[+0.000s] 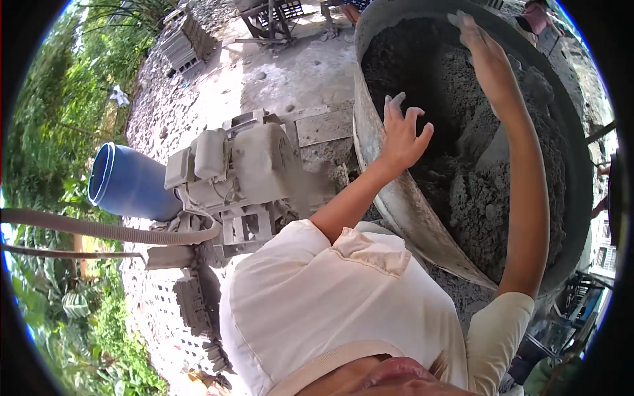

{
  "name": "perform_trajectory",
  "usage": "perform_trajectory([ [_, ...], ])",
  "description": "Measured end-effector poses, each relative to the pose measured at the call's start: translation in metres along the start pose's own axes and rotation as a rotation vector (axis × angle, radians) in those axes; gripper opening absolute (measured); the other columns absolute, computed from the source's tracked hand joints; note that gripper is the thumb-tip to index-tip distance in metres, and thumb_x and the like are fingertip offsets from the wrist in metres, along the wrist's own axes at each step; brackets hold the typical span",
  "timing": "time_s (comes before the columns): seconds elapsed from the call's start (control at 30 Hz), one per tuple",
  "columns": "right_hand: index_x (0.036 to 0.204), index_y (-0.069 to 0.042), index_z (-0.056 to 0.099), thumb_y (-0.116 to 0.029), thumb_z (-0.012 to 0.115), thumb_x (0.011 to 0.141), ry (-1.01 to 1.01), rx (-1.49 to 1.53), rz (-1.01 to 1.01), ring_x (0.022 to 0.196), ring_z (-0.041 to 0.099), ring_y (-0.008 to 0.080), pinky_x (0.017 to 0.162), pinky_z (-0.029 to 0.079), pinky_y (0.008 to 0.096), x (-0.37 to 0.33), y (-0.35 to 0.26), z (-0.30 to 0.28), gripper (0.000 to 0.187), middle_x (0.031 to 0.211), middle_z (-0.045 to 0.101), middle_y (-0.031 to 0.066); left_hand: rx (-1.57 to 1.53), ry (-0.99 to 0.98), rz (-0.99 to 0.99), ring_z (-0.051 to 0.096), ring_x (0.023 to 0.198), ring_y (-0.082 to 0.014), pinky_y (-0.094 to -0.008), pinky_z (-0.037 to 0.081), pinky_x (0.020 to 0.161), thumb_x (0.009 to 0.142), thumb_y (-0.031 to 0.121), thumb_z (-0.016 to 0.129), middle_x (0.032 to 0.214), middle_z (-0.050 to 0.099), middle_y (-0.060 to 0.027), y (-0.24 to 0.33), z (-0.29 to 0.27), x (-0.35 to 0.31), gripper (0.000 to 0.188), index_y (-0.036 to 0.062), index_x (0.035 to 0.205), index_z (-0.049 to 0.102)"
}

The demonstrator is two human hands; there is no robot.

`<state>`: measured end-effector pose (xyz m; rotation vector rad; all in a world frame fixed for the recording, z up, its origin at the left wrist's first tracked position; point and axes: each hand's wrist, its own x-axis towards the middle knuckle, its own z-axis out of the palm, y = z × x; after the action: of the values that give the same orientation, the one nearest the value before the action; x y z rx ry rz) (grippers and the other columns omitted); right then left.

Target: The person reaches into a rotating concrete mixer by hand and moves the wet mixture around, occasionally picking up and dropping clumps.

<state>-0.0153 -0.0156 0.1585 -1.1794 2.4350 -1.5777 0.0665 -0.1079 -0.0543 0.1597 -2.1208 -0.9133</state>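
A large round metal drum [422, 214] with a pale, crusted wall stands in front of me. Dark grey, crumbly mortar-like mix [479, 198] lies inside it, heaped toward the right. My left hand [406, 135] hovers at the drum's near-left rim with its fingers spread and bent, holding nothing. Farther in, my right hand [487, 56] reaches over the mix toward the far side. Its fingers are stretched out, with grey, slightly blurred tips, and nothing shows in its grasp. Whether either hand touches the drum or the mix I cannot tell.
Left of the drum sits a dusty engine [261, 165]. Beyond it a blue barrel [135, 185] leans, with a ribbed hose [112, 226] running nearby. Hollow blocks [188, 43] are stacked at the far left. Another person [533, 18] is at the far right.
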Motion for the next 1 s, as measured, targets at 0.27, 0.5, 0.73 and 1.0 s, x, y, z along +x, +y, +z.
perform_trajectory([
  [0.27, 0.142, -0.004, 0.038, -0.048, 0.038, 0.098, 0.163, -0.087, 0.53, 0.135, 0.034, 0.0267, 0.107, 0.033, 0.0424, -0.142, 0.117, -0.151, 0.061, 0.146, 0.037, 0.0151, -0.036, -0.122, 0.013, 0.018, 0.13, -0.0554, -0.059, 0.018, 0.107, 0.084, 0.033, 0.061, 0.137, 0.029, -0.0283, 0.009, 0.006, -0.003, 0.036, 0.0095, 0.11, 0.053],
  [0.5, 0.127, -0.002, 0.055, -0.037, 0.049, 0.097, 0.115, -0.026, 0.781, 0.109, 0.058, 0.0194, 0.095, 0.043, 0.0335, -0.259, 0.106, -0.177, 0.046, 0.12, 0.06, 0.0079, -0.04, -0.256, 0.028, 0.029, 0.126, -0.0481, -0.0548, 0.022, 0.105, 0.087, 0.032, 0.057, 0.134, 0.032, -0.0325, -0.006, 0.0, 0.011, 0.036, 0.0076, 0.113, 0.058],
  [0.73, 0.127, -0.002, 0.054, -0.038, 0.05, 0.097, 0.178, 0.075, 0.897, 0.104, 0.061, 0.0199, 0.093, 0.046, 0.0334, -0.317, 0.152, -0.173, 0.047, 0.12, 0.06, 0.0094, -0.054, -0.367, 0.127, 0.031, 0.126, -0.0424, -0.0497, 0.026, 0.105, 0.089, 0.033, 0.055, 0.133, 0.034, -0.0289, -0.008, 0.03, 0.052, 0.034, 0.0087, 0.113, 0.061],
  [1.0, 0.129, -0.006, 0.054, -0.04, 0.051, 0.096, 0.023, -0.07, 0.917, 0.107, 0.058, 0.0183, 0.094, 0.046, 0.0346, -0.272, 0.195, -0.162, 0.048, 0.116, 0.061, 0.0088, -0.045, -0.781, 0.598, 0.051, 0.114, -0.0357, -0.0393, 0.039, 0.099, 0.098, 0.026, 0.038, 0.119, 0.055, -0.0232, 0.022, 0.056, 0.138, 0.036, 0.0008, 0.113, 0.058],
])
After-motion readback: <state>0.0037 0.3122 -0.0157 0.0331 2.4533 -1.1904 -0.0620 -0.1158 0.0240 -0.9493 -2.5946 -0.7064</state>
